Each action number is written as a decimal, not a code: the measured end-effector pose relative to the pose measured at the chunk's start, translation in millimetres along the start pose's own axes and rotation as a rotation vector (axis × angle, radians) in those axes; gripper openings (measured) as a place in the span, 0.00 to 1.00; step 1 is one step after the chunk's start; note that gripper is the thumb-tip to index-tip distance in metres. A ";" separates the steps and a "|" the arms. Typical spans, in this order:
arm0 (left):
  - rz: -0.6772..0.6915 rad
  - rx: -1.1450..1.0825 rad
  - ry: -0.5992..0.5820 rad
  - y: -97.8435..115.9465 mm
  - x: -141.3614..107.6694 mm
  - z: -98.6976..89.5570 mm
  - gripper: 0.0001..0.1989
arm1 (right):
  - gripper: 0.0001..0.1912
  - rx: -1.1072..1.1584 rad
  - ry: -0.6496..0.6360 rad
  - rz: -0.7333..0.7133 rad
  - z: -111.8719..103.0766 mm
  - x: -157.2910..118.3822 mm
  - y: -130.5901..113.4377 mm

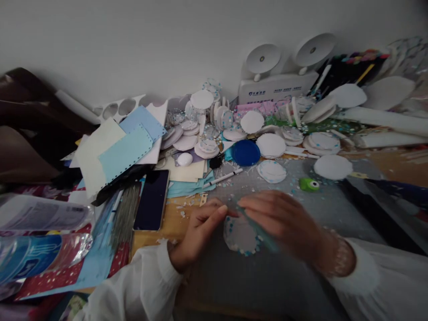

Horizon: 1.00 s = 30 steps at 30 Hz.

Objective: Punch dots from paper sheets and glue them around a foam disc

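On the grey mat (267, 285) lies a white disc (243, 236) with small blue and white pieces round its edge. At its upper left is my left hand (205, 225), thumb and fingers pressed together; anything between the fingertips is too small to name. My right hand (284, 220), somewhat blurred, is over the disc's right side, its fingers wrapped round a teal strip (266, 238) that slants down to the right. Just above the hands another dotted disc (272, 171) rests on the mat.
Piled discs (207, 147) line the back, around a blue disc (245, 153). A green punch (309, 184) sits at right. Left are a phone (151, 199), punched paper sheets (126, 151), wires (125, 214) and plastic bottles (36, 256). A white lamp box (277, 89) stands behind.
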<state>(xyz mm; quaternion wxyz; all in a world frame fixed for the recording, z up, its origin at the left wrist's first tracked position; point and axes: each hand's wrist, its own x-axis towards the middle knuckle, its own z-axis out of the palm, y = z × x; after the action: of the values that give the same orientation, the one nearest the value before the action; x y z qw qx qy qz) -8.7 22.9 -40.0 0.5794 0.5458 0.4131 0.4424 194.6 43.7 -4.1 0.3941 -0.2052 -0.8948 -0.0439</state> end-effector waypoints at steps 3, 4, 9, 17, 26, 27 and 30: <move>0.136 0.249 -0.035 4.7 0.8 -2.1 0.10 | 0.04 0.112 0.136 0.466 -7.9 -15.4 4.1; 0.179 0.327 -0.043 5.5 1.3 -2.1 0.08 | 0.03 0.161 0.224 0.623 -8.2 -20.9 3.4; 0.290 0.471 -0.156 3.8 4.9 1.2 0.11 | 0.05 0.510 0.471 1.038 -0.1 -36.1 -6.3; 0.359 0.507 -0.219 -0.5 7.6 1.6 0.04 | 0.03 0.704 0.347 1.079 6.6 -41.1 -14.4; 0.377 0.528 -0.243 0.0 6.8 0.9 0.05 | 0.05 0.729 0.330 1.095 3.3 -38.8 -15.2; 0.381 0.529 -0.238 0.5 6.8 1.0 0.05 | 0.05 0.726 0.324 1.095 3.5 -39.1 -15.4; 0.381 0.525 -0.238 0.8 7.0 0.8 0.05 | 0.04 0.726 0.316 1.093 5.1 -41.2 -16.4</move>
<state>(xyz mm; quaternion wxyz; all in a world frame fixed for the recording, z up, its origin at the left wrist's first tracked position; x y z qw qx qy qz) -6.1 29.5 -39.2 0.3701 0.7915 0.3329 0.3545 209.4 16.2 -36.0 0.5296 -0.4739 -0.5521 0.4360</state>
